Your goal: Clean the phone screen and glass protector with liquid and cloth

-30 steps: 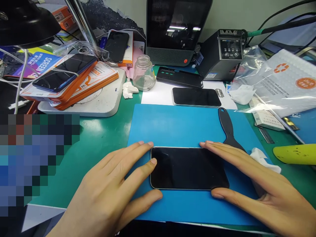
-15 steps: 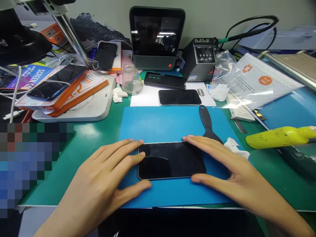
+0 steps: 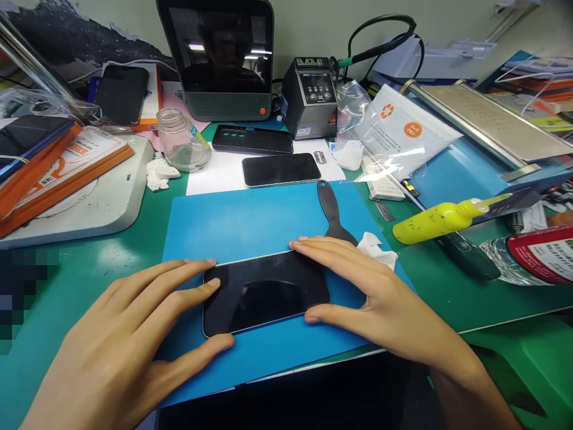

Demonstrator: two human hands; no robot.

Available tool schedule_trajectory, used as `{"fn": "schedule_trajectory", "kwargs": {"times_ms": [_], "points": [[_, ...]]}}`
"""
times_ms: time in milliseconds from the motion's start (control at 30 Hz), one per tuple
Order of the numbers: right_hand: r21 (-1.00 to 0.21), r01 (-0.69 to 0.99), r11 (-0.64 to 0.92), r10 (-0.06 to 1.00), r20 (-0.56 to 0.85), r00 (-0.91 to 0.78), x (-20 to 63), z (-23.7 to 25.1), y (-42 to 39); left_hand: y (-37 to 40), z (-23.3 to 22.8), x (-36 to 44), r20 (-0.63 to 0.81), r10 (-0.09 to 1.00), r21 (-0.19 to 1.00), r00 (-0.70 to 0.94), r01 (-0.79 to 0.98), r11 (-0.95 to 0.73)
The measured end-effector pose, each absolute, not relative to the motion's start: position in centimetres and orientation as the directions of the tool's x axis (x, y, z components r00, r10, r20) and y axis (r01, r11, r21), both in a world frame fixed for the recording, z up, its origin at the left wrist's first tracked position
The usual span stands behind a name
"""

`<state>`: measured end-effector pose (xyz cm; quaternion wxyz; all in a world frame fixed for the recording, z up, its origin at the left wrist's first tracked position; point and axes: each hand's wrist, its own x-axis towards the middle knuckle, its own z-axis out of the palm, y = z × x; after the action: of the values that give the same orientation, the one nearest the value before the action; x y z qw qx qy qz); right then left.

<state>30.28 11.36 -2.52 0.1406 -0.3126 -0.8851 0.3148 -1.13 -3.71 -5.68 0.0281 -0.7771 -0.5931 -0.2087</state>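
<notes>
A smartphone point(image 3: 266, 295) with a dark screen lies on the blue mat point(image 3: 233, 218), slightly tilted across it. My left hand point(image 3: 134, 322) has its fingertips at the phone's upper left corner and its thumb along the lower edge. At the other end, my right hand point(image 3: 362, 286) spans the phone, fingers on the upper edge and thumb by the lower right corner. Both hands grip it by its edges. Just beyond my right hand are a dark scraper point(image 3: 330, 206) with its blade partly hidden and a crumpled white tissue point(image 3: 378, 251).
Behind the mat lie another phone point(image 3: 282, 169) and a black phone case point(image 3: 253, 139). A glass jar point(image 3: 181, 143), a tablet-like screen point(image 3: 224, 60) and a control box point(image 3: 311, 98) stand at the back. Rightward are a yellow bottle point(image 3: 434, 222) and a red-labelled bottle point(image 3: 541, 254).
The camera view has turned to the right, so everything appears further left and the red-labelled bottle has come into sight. Both hands keep their places at the phone's ends.
</notes>
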Motion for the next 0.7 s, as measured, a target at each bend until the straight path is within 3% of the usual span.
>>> {"fn": "schedule_trajectory", "kwargs": {"times_ms": [167,700], "points": [[-0.616,0.459,0.640,0.627,0.073,-0.776,30.27,-2.64,11.44,-3.87,-4.89,-0.38,0.303,0.939,0.243,0.162,0.940,-0.241],[-0.564,0.481,0.671,0.621,0.072,-0.781,30.70,-3.07,11.36,-4.52,-5.43,-0.87,0.237,0.963,0.202,0.129,0.963,-0.179]]}}
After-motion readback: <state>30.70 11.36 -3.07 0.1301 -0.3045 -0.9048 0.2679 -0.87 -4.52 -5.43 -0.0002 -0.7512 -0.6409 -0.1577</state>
